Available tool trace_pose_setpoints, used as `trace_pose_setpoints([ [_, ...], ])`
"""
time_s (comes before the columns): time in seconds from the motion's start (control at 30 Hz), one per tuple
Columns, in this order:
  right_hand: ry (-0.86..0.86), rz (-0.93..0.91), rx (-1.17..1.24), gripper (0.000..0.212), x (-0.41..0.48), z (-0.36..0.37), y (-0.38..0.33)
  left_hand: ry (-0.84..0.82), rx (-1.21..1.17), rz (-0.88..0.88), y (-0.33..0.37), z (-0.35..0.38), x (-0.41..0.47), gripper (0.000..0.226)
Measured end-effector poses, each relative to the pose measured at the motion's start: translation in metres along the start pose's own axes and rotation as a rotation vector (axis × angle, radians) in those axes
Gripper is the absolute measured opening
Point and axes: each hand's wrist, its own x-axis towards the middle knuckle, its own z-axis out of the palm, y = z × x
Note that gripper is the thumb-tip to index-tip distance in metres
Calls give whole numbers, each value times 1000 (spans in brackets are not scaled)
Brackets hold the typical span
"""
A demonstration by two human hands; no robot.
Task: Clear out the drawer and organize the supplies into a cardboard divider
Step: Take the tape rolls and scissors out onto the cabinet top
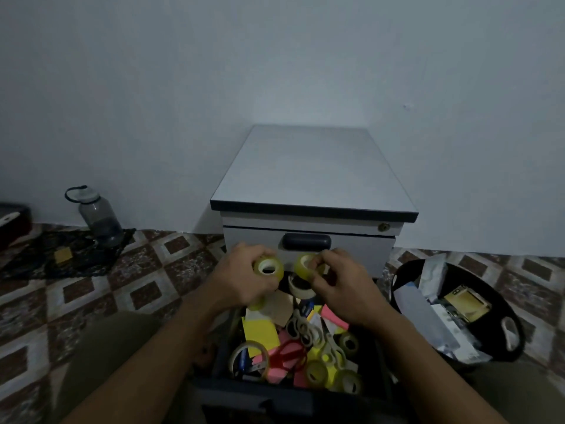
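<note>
The open drawer point(290, 396) is pulled out toward the person, low in the view. It holds loose supplies: a yellow sticky-note pad point(260, 332), red scissors point(289, 351) and several tape rolls. Above its far end, the left hand point(244, 280) grips one yellowish tape roll point(268, 267), fingers curled around its rim. The right hand point(342, 286) pinches a second yellowish roll point(305, 264) between thumb and fingertips (the two rolls are near each other but apart). A white tape roll point(301, 287) lies just below them, apparently inside the drawer; dim light leaves this uncertain. The cabinet point(312, 169) stands behind, its upper drawer closed. A filled black basket point(506, 307) sits to the right and a water bottle point(99, 217) to the left.
</note>
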Motion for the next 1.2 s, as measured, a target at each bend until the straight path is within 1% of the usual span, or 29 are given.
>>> trace_pose_setpoints([
  [0.13, 70, -79, 10, 7, 22, -30, -19, 73, 30, 87, 17, -45, 11, 52],
  [0.23, 109, -108, -12, 8, 48, -47, -25, 111, 41, 130, 22, -73, 28, 48],
  [0.4, 107, -100, -106, 14, 103, -59, -15, 152, 55, 114, 10, -101, 74, 53],
  [0.5, 93, -63, -156, 16, 135, -55, -7, 168, 94, 90, 0, -103, 108, 57],
  [0.63, 37, 5, -248, 26, 170, -40, 0, 183, 98, 62, -12, -99, 148, 58],
  [0.77, 39, 43, -287, 33, 201, -28, 4, 226, 46, 59, -21, -97, 178, 74],
  [0.9, 78, 72, -230, 31, 223, -20, 7, 272, -29, 52, -27, -92, 195, 64],
  [1.03, 109, 77, -216, 27, 233, -15, 10, 316, -93, 62, -34, -85, 197, 76],
  [1.13, 119, 56, -219, 26, 232, -14, 12, 323, -118, 67, -39, -84, 195, 65],
  [1.2, 120, 40, -211, 25, 230, -15, 13, 334, -129, 78, -40, -84, 193, 63],
])
